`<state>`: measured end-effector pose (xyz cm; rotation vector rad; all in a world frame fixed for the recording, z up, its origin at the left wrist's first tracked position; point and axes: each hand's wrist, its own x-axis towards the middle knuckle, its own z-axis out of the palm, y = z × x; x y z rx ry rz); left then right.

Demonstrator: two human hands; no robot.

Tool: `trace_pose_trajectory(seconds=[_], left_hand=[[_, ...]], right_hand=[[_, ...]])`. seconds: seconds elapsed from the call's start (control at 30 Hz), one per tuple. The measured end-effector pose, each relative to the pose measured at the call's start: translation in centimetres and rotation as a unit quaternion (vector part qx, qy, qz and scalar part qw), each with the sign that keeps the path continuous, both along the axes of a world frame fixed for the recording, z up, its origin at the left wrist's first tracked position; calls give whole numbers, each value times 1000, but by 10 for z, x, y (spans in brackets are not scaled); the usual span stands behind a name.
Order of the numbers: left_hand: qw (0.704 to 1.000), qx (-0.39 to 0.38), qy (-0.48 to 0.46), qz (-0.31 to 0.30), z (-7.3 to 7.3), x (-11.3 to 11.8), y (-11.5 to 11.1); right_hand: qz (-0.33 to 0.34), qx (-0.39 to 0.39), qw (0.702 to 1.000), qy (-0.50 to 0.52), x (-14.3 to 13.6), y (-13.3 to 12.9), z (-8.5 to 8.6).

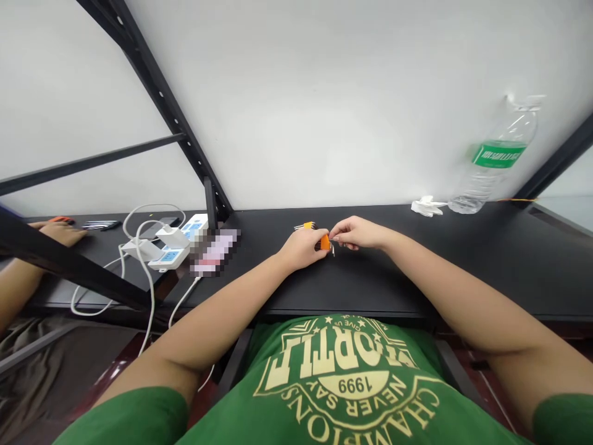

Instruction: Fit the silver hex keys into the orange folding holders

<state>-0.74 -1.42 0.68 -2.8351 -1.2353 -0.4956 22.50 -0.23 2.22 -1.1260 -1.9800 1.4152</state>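
Note:
My left hand (pixel 303 248) is closed around a small orange holder (pixel 325 242), which looks like a hex key holder. A bent metal hex key (pixel 333 250) sticks out at its right side. Fingers of my right hand (pixel 351 233) pinch together right beside the holder, on what looks like the thin end of a hex key; most of it is hidden by the fingertips. Just behind my left hand lies a second yellow-orange piece (pixel 308 225) with thin metal rods at its left, partly covered by the hand.
On the black table (pixel 370 284), a phone (pixel 214 252) and white power strip (pixel 178 244) with cables lie left. A crumpled white tissue (pixel 428 206) and plastic bottle (pixel 493 157) are back right. Beyond the black frame (pixel 171 105), another person's hand (pixel 62 232) rests near metal rods.

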Motion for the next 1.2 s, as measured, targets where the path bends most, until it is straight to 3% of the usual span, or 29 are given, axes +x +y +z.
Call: trace_pose_trajectory(seconds=[0.23, 0.47, 0.97, 1.2], left_hand=[[1000, 10, 5, 10, -1, 0, 0], [1000, -4, -5, 17, 1, 0, 0], [1000, 6, -6, 11, -3, 0, -1], [1000, -2, -9, 8, -2, 0, -2]], right_hand=[[-53, -64, 986, 143, -15, -2, -10], [-52, -114, 972, 199, -13, 0, -8], [-46, -100, 972, 208, -21, -2, -18], [-56, -54, 989, 127, -25, -7, -13]])
